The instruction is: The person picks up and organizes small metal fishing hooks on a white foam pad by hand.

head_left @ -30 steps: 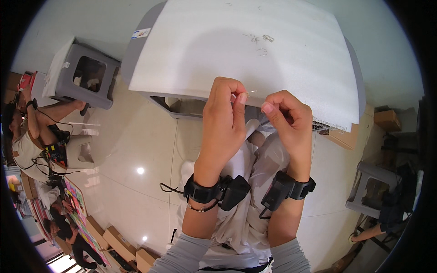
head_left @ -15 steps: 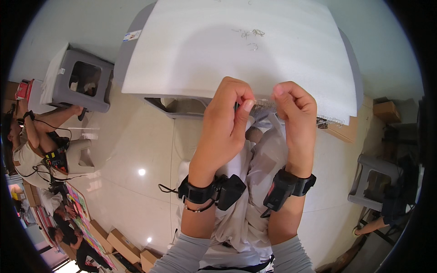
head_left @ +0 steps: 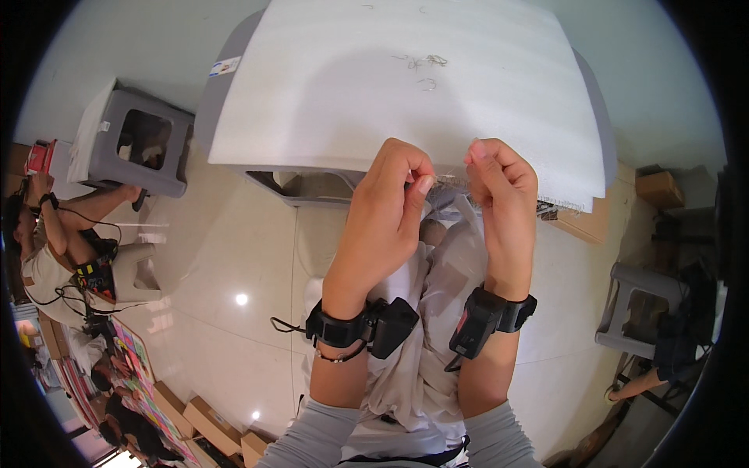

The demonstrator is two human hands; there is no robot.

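Note:
Both hands are raised side by side at the near edge of a white foam sheet point(head_left: 265, 132) on a grey table. My left hand point(head_left: 390, 210) is closed in a pinch, thumb against forefinger; what it holds is too fine to make out. My right hand point(head_left: 505, 187) also pinches, its fingertips a short way to the right and equally hard to read. Between and beyond the hands, thin wire-like strands point(head_left: 449, 182) fringe the sheet's edge. Several small curled strands point(head_left: 435, 60) lie farther back on the sheet.
A grey stool point(head_left: 144, 144) stands at the left, near a seated person point(head_left: 58, 265). Another grey stool point(head_left: 640, 308) is at the right, with part of a person beside it. Cardboard boxes point(head_left: 211, 421) stand on the floor at lower left, and another box point(head_left: 581, 222) is under the table's right side.
My right hand has shifted slightly left. Both hands keep their pinch, and the strands on the sheet look the same apart from a small shift of the view.

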